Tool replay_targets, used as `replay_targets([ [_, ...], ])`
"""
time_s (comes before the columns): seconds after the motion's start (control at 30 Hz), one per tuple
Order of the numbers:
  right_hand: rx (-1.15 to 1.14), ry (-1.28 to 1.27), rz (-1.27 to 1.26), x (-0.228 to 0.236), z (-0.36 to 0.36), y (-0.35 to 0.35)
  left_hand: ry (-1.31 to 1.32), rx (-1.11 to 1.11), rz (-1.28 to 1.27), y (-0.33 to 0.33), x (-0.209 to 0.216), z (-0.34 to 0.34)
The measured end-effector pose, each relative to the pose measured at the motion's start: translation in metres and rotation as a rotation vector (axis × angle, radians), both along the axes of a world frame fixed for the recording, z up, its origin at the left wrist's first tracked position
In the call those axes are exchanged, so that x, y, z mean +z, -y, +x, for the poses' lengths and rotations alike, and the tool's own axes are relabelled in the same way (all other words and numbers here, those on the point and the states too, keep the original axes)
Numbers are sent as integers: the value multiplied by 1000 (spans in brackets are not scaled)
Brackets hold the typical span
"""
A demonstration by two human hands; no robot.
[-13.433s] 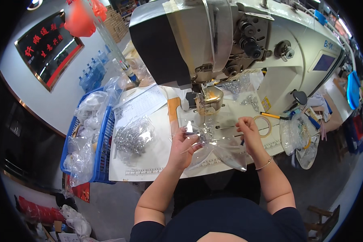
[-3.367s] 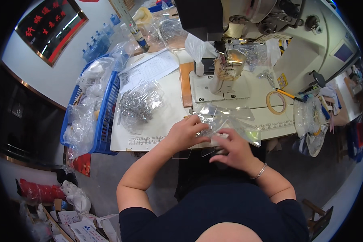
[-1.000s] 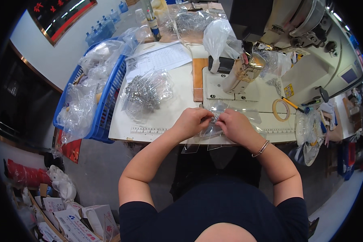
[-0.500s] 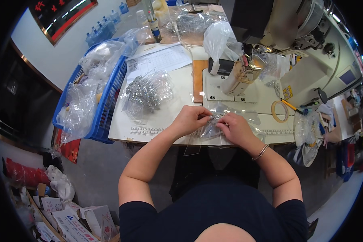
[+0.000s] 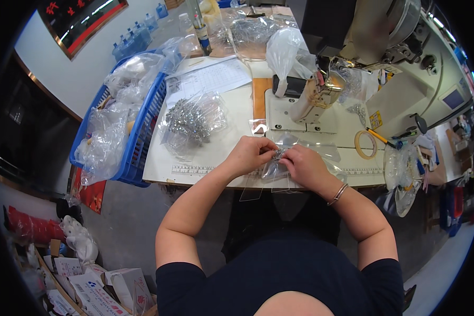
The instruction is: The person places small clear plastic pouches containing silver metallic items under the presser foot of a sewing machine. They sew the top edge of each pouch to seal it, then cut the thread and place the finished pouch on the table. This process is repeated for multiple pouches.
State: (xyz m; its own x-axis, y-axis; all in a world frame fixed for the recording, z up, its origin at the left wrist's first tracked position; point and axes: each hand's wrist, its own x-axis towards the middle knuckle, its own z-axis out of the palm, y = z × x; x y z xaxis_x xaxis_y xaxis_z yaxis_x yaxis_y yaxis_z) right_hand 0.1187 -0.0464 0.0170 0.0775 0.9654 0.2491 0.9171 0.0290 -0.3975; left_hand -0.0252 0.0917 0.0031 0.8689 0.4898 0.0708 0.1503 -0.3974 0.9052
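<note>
Close together at the table's front edge, my left hand (image 5: pixel 250 152) and my right hand (image 5: pixel 305 164) both pinch with their fingertips. Between them is a small silvery piece (image 5: pixel 279 152), partly hidden by the fingers and too small to name. Clear plastic sheeting (image 5: pixel 326 152) lies under and around both hands, and thin clear strips of it hang past the edge. A bracelet (image 5: pixel 338 194) circles my right wrist. To the left of my hands sits a clear bag of shiny silver pieces (image 5: pixel 189 122).
Just beyond my hands stands a sewing machine (image 5: pixel 312 102) on the white table (image 5: pixel 237 113). A blue basket (image 5: pixel 142 145) of plastic bags is at the left. Toward the right lie a tape roll (image 5: pixel 365 145) and a yellow pen (image 5: pixel 380 138). A ruler strip (image 5: pixel 192 170) runs along the front edge.
My fingers have shifted only slightly, with the right hand's fingertips a little closer over the small silvery piece. Both hands keep their pinch in the same place.
</note>
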Motion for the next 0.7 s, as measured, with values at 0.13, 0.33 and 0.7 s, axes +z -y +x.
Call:
replay_targets([
  [0.13,28,-2,57,-4,4,1,-31,-2,-131,-8,-4,5],
  [0.33,30,-147,-22,-3,9,-1,-91,5,-152,-8,1,4],
  [0.7,-12,3,-40,4,-4,-5,-61,4,-112,-7,-3,2],
])
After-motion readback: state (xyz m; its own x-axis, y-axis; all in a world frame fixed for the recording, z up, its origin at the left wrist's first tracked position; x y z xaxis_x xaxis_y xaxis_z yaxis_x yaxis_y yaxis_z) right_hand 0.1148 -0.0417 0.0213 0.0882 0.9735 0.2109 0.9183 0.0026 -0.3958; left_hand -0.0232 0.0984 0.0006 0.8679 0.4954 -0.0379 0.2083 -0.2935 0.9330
